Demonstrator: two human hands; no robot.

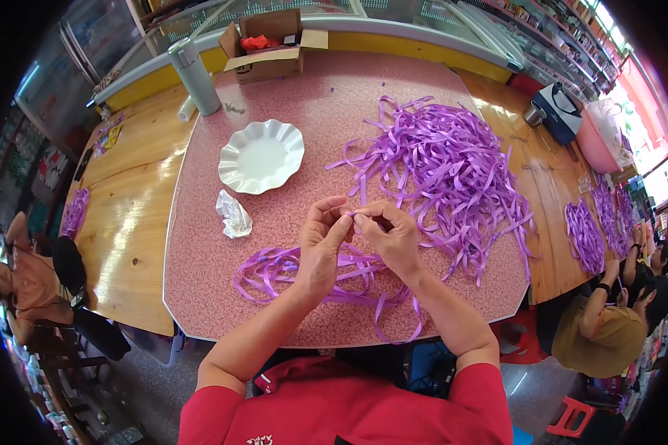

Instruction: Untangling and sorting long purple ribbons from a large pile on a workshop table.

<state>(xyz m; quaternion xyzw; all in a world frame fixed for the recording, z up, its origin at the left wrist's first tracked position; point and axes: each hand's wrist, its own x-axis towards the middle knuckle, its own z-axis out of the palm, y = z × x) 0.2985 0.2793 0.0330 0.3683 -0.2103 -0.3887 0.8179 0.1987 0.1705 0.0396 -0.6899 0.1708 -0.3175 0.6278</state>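
Observation:
My left hand (322,243) and my right hand (390,236) meet over the middle of the pink speckled table. Their fingertips are closed together in a pinch on a purple ribbon (352,214), of which only a small bit shows between them. Below and behind my wrists lies a loose looped bundle of purple ribbon (267,276), partly hidden by my hands and forearms. To the right, a large tangled heap of purple ribbons (453,159) spreads over the table; one strand reaches toward my fingers.
A white scalloped plate (261,157) and crumpled white paper (234,216) lie left of my hands. Farther back stand a grey-green flask (195,78) and an open cardboard box (271,68). Wooden tables flank mine; people sit at the right, beside more ribbon bundles (585,236), and at the left.

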